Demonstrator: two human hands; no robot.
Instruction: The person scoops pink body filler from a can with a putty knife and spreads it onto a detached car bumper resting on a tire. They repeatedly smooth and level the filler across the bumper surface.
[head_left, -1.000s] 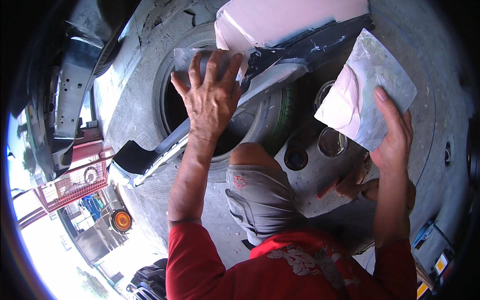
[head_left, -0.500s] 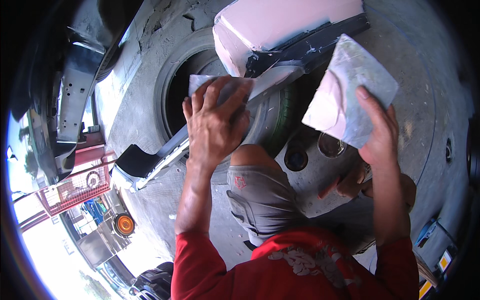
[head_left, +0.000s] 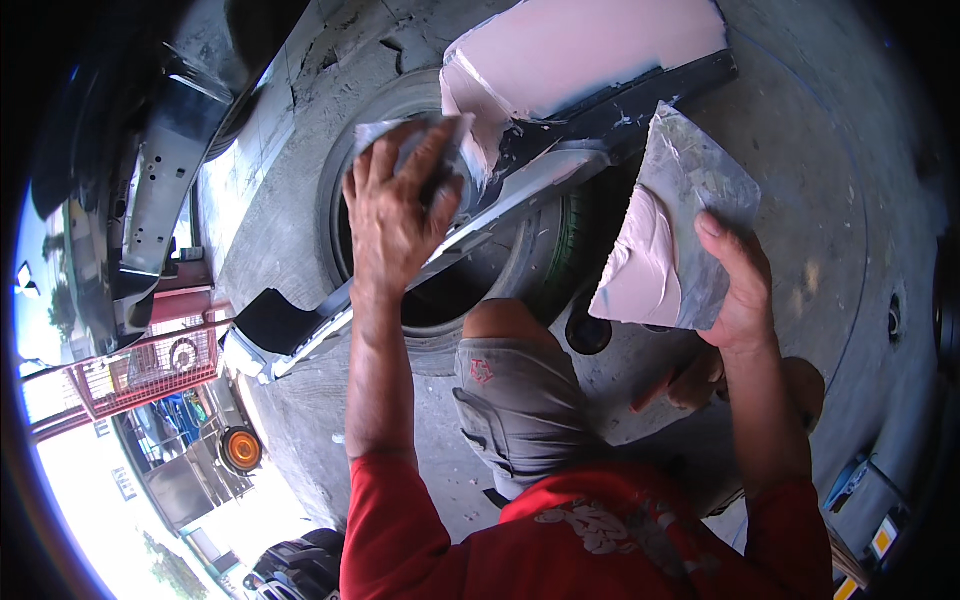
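Observation:
Fingers of my left hand (head_left: pixel 395 225) are bent over a thin, flat putty spreader (head_left: pixel 372 132), slightly blurred, just left of the panel's lower corner. The car body panel (head_left: pixel 680 75) is dark along its lower edge, and pink body filler (head_left: pixel 590 60) coats most of its upper face. In my right hand (head_left: pixel 745 285) is a grey, smeared mixing board (head_left: pixel 705 170), tilted, thumb on its face. A thick heap of pink filler (head_left: pixel 640 260) lies on the board's left side.
A tyre (head_left: pixel 545 255) lies under the panel's long narrow arm (head_left: pixel 460 235). A dark round container (head_left: pixel 588 332) stands on the concrete floor (head_left: pixel 270 220). Dark car bodywork (head_left: pixel 160 180) rises at the left; a red mesh frame (head_left: pixel 150 375) is below it.
My left hand and the spreader have moved left and slightly up, off the panel's arm. The right hand has lowered the board and brought it left, showing more of the filler heap.

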